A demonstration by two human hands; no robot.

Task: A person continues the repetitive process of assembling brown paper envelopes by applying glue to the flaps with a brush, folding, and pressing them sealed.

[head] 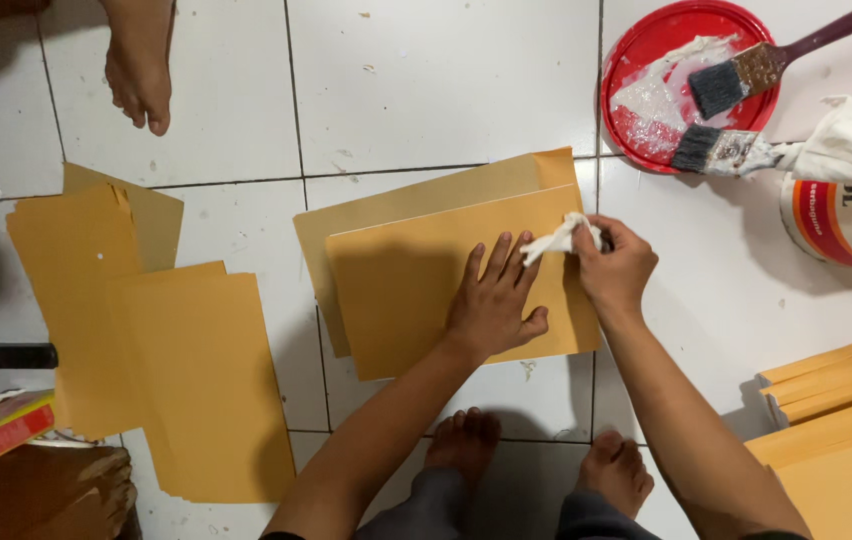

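My left hand (491, 300) presses flat, fingers spread, on the mustard-yellow paper envelope (416, 285); my right hand (614, 265) pinches a crumpled white cloth (561, 238), near the far-right round red plastic lid (646, 60).

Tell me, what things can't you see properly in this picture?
Head view only:
- Brown sheet underneath: mostly covered by the top sheet.
- Top sheet's right edge: hidden by the left hand and by the right hand, which pinches a white cloth.
- Bucket: cut off by the frame edge, draped by cloth.
- Another person's foot: cut off at the top.
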